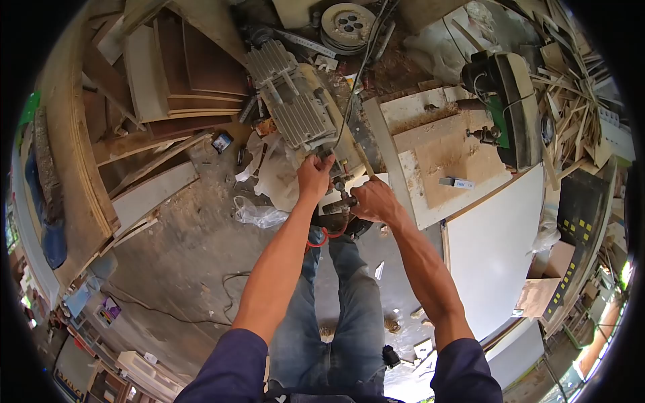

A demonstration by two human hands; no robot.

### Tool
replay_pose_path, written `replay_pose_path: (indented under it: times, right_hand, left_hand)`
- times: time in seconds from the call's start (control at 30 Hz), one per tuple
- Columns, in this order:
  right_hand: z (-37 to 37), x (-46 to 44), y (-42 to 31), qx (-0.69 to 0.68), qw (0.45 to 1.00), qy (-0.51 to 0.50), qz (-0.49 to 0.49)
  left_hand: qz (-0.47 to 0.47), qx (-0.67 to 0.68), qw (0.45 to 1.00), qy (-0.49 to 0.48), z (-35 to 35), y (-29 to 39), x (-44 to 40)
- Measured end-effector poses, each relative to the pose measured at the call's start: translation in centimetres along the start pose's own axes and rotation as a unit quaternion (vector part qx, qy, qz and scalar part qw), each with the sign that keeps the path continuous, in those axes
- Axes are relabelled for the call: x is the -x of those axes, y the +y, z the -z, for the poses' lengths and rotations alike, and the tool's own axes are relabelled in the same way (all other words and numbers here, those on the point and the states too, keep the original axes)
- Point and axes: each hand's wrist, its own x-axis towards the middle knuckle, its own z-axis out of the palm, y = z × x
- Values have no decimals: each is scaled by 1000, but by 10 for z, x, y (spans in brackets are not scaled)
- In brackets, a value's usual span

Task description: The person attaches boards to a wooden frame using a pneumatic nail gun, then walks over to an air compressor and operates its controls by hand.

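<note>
Dark metal gives the cylindrical fitting (338,205) its look as it lies between a person's two bare hands, just beyond the knees of faded jeans (359,282). Its right end meets the curled fingers of the right hand (376,201); the left hand (314,178) is bent over the far left side of the adjoining brass-toned valve parts (344,183), thumb and fingers drawn close together. The fingers hide what either hand pinches, so the exact hold cannot be told. A red hose (326,235) loops on the near side of the fitting.

Beyond the left hand stands a grey finned machine (299,111), a dark cable running past its right side toward a pale round reel (348,28) at the far edge. A narrow tan strip (363,158) angles away from the right hand's knuckles.

To the right, a brown board (447,158) carries a small labelled block (456,183), near a black-and-green machine (505,111); a large white panel (496,215) lies nearer. Thin wood offcuts (571,87) crowd the far right. Stacked wooden panels (195,67) fill the far left, and clear plastic (259,213) lies crumpled on the grey floor (181,248).
</note>
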Motion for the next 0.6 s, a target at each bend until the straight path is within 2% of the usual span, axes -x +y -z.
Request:
replay_pose_path:
  times: [0.1,0.17,0.23,0.37,0.43,0.5,0.57,0.6]
  right_hand:
    - [-3,1,-3,3,1000,20,-4]
    - [-16,2,-5,4,999,27,-22]
    - [-30,3,-6,-6,993,117,-11]
    - [-40,7,-22,20,988,150,-33]
    - [-36,6,-24,-50,981,178,-58]
    - [-34,3,-24,-42,982,173,-59]
    - [-36,6,-29,-28,983,168,-60]
    - [-39,5,-33,34,975,211,-68]
  left_hand:
    - [41,60,997,-10,3,-10,9]
    - [40,45,998,-17,9,-22,13]
    - [41,27,998,-27,14,-40,18]
    - [62,18,997,32,31,-83,38]
    - [74,8,996,55,46,-103,56]
    - [163,-17,984,71,66,-122,75]
    - [156,-181,970,43,93,-165,87]
    - [149,-178,972,45,104,-195,90]
